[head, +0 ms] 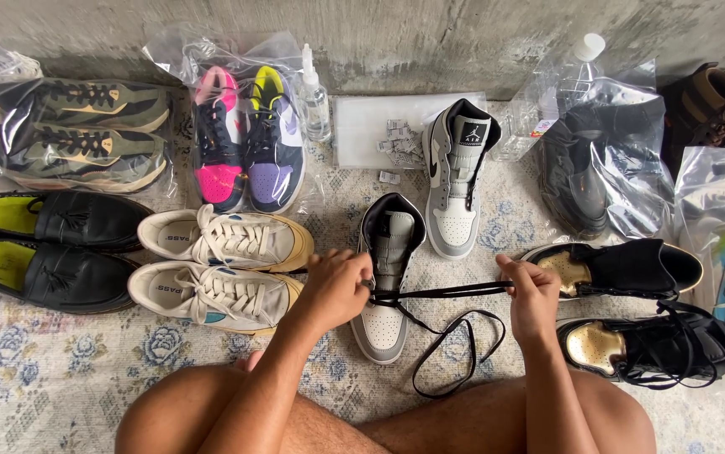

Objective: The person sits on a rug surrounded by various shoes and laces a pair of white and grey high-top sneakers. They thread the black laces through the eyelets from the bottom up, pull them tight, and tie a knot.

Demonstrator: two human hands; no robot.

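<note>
Left hand (pixel 335 288) pinching one end of a black shoelace (pixel 447 292), right hand (pixel 531 294) clenched on the other, lace taut between them, slack looping below, grey-and-white high-top sneaker (pixel 385 273) beside the left grip, toe toward the person, matching sneaker (pixel 457 176) beyond

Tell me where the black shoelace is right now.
In the head view the black shoelace is stretched between the left hand and right hand, across the grey and white high-top sneaker at centre, its slack looping onto the floral rug.
</note>
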